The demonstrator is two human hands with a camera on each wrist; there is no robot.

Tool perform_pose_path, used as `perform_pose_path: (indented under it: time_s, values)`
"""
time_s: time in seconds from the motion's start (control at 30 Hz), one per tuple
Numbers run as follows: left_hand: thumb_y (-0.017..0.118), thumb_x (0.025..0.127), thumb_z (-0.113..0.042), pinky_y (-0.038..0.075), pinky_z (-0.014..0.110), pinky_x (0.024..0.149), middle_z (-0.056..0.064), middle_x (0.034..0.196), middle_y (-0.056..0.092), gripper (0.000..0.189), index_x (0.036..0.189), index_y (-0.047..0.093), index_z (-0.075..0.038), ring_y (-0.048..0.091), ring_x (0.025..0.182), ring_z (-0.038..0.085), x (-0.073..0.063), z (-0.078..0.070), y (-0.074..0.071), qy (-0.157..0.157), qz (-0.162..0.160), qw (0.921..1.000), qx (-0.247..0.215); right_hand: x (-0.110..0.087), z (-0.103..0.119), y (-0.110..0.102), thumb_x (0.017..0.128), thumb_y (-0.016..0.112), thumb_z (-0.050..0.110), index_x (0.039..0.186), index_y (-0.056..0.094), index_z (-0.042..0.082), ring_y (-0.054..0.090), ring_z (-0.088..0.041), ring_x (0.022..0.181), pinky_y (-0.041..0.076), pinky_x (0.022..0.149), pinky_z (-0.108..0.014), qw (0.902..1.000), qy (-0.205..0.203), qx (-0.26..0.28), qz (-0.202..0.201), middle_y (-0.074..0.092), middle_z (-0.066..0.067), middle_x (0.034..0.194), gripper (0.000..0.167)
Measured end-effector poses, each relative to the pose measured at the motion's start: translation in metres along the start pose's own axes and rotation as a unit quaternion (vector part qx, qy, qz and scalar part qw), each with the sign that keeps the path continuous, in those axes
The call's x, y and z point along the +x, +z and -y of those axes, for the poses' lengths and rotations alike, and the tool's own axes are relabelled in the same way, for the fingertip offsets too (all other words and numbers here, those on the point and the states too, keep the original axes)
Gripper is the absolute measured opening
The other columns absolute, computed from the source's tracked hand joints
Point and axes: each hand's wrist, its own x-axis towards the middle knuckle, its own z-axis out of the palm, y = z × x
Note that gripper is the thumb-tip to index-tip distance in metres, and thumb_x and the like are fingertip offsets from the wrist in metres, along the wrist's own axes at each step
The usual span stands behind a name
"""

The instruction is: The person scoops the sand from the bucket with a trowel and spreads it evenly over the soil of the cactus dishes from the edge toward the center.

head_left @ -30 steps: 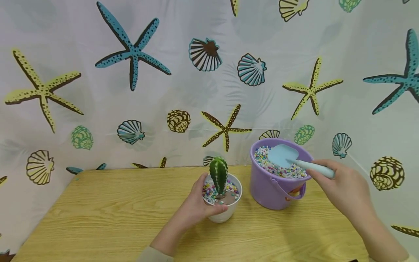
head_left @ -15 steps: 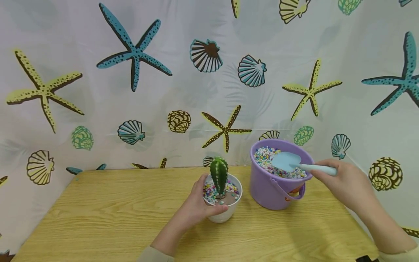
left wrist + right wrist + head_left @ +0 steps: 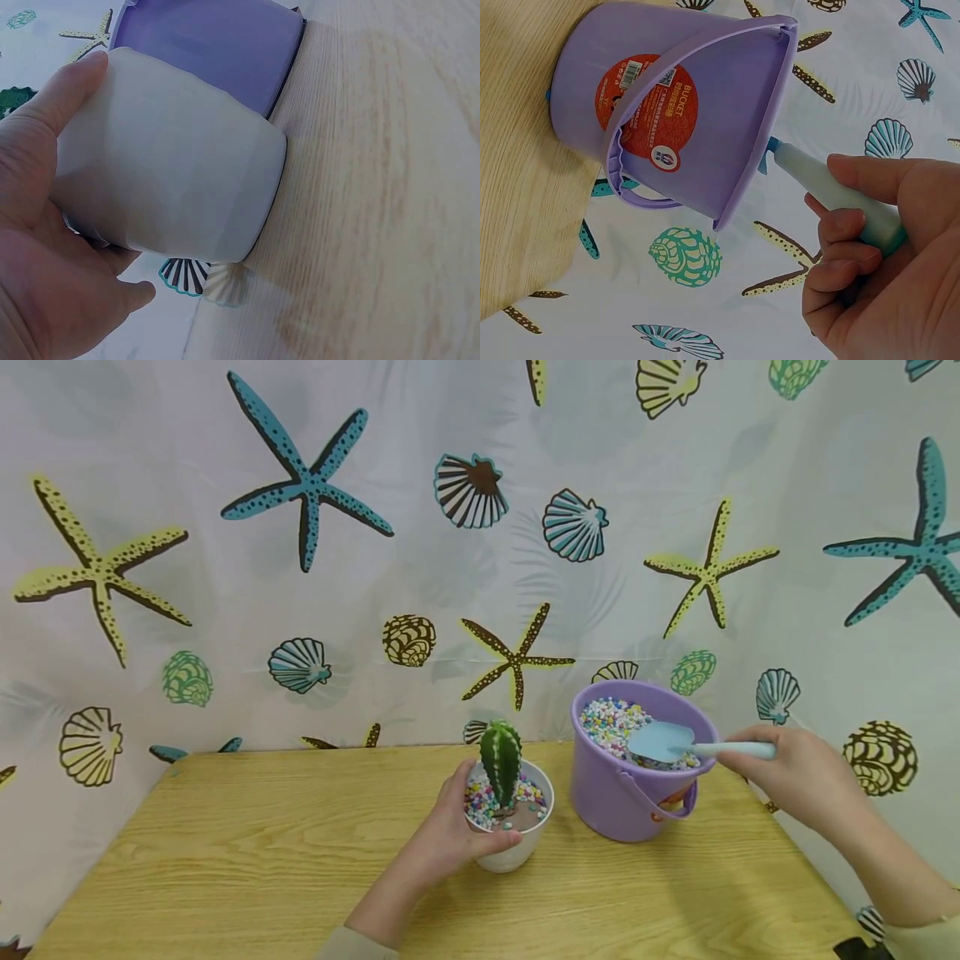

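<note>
My left hand grips a white flower pot by its left side, thumb across the front. In the pot stands a green cactus amid multicoloured pebbles, with a brown patch bare at the front right. My right hand holds a light-blue toy shovel by its handle, thumb on one side and fingers curled on the other. The shovel's blade lies over the small colourful pebbles in a purple bucket, near the bucket's right rim; part of the blade's edge is down among them.
Pot and bucket stand side by side on a wooden table. Behind the table hangs a pale curtain printed with starfish and shells. The bucket's handle hangs down on its right front, near a red label.
My right hand has drawn the shovel a little right and down across the pebbles, with its handle now closer to level. The left hand and the flower pot have stayed in place.
</note>
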Motion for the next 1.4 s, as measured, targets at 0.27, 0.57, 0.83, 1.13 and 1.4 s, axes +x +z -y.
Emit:
perform_pose_path:
  time_s: [0.27, 0.57, 0.83, 1.13, 1.4]
  values:
    - [0.102, 0.081, -0.042, 0.036, 0.067, 0.124, 0.027, 0.169, 0.034, 0.129, 0.175, 0.020, -0.011, 0.043, 0.152, 0.048, 0.000, 0.000, 0.000, -0.002, 0.000, 1.0000, 0.003, 0.006, -0.004, -0.005, 0.107, 0.070, 0.052, 0.132, 0.077, 0.005, 0.050, -0.020, 0.061, 0.036, 0.049, -0.033, 0.9997, 0.008, -0.011, 0.021, 0.059, -0.003, 0.078, 0.054]
    - [0.102, 0.081, -0.041, 0.036, 0.067, 0.124, 0.026, 0.168, 0.035, 0.128, 0.175, 0.021, -0.011, 0.043, 0.152, 0.047, 0.000, 0.000, -0.001, 0.001, 0.001, 1.0000, 0.001, 0.009, -0.006, -0.007, 0.106, 0.073, 0.049, 0.130, 0.078, 0.003, 0.042, -0.019, 0.061, 0.033, 0.050, -0.033, 0.9991, 0.009, -0.013, 0.038, 0.051, -0.001, 0.074, 0.052]
    - [0.102, 0.081, -0.042, 0.035, 0.067, 0.124, 0.026, 0.169, 0.034, 0.129, 0.176, 0.020, -0.012, 0.043, 0.153, 0.048, -0.001, 0.000, -0.001, -0.002, 0.002, 1.0000, -0.003, 0.011, -0.005, -0.006, 0.105, 0.073, 0.052, 0.133, 0.076, 0.000, 0.041, -0.019, 0.063, 0.033, 0.051, -0.033, 0.9988, 0.014, -0.014, 0.044, 0.053, -0.002, 0.076, 0.059]
    - [0.102, 0.081, -0.041, 0.036, 0.068, 0.123, 0.027, 0.168, 0.036, 0.128, 0.175, 0.021, -0.012, 0.044, 0.152, 0.048, -0.002, -0.001, -0.001, -0.002, -0.001, 1.0000, -0.003, 0.015, -0.002, 0.002, 0.103, 0.074, 0.052, 0.134, 0.074, -0.004, 0.047, -0.018, 0.059, 0.039, 0.050, -0.032, 0.9981, 0.031, 0.009, 0.053, 0.049, 0.002, 0.069, 0.063]
    - [0.101, 0.081, -0.041, 0.034, 0.067, 0.125, 0.026, 0.171, 0.032, 0.129, 0.176, 0.019, -0.009, 0.040, 0.154, 0.047, 0.000, 0.003, 0.000, 0.004, 0.003, 0.9999, -0.014, 0.019, -0.002, 0.009, 0.104, 0.073, 0.050, 0.136, 0.074, -0.004, 0.049, -0.017, 0.053, 0.043, 0.048, -0.033, 0.9981, 0.034, 0.012, 0.050, 0.040, 0.005, 0.061, 0.062]
